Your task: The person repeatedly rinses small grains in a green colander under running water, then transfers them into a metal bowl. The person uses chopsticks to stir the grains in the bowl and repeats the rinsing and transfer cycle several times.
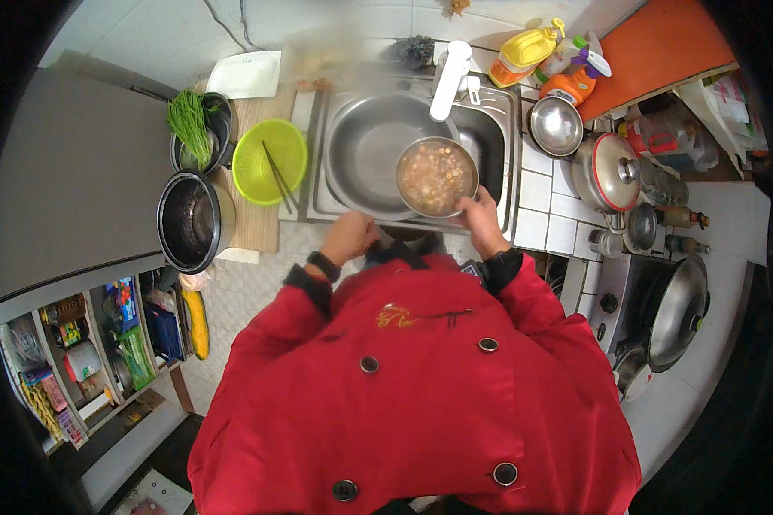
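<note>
My right hand (pixel 482 222) grips the rim of a round metal bowl (pixel 401 193) at its near right side. Small brown and pale pieces in cloudy liquid (pixel 437 175) fill the bowl; I cannot tell what food they are. It is above the right part of a large steel basin (pixel 373 148), which sits in the stainless steel sink (pixel 319 193). My left hand (pixel 350 237) is by the sink's front edge, fingers curled and partly hidden, apart from the bowl. Beyond the bowl stands the white faucet (pixel 451 80).
Left of the sink are a lime-green colander (pixel 245 161) with dark chopsticks (pixel 277 174), a black-lined pot (pixel 193 222) and green stalks (pixel 192 129). To the right are a small metal bowl (pixel 556 125), a lidded pot (pixel 612 170), cleaner bottles (pixel 570 80) and a stove (pixel 609 309) with a wok (pixel 679 312).
</note>
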A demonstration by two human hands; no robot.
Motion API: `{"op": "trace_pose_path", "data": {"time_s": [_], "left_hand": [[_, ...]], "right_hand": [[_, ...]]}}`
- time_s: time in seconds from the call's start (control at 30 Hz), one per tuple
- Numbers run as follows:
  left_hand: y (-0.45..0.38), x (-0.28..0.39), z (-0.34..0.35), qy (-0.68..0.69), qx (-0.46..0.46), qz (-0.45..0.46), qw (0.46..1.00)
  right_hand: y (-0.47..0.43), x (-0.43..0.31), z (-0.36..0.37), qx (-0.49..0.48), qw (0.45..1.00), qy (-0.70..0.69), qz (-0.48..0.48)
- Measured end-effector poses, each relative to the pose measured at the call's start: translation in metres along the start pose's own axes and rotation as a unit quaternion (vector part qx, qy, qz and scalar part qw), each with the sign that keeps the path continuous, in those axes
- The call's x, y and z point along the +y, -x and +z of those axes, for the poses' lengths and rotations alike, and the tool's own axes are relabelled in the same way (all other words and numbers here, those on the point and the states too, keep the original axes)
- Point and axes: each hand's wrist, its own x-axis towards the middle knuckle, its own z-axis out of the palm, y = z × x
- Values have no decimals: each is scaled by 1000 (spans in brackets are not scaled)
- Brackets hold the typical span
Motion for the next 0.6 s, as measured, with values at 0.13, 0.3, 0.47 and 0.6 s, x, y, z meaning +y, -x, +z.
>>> {"op": "trace_pose_path", "data": {"time_s": [0.13,0.3,0.47,0.6], "left_hand": [[-3,-7,16,-19,-58,30,998],[-5,3,10,-34,-66,31,997],[-6,14,13,-8,-3,52,999],[-11,10,18,34,3,96,995]], "right_hand": [[1,-1,1,3,1000,3,-1],[1,0,-2,12,1000,-1,3],[-1,1,-5,7,1000,-12,-8],[-1,2,-6,6,1000,-13,-10]]}}
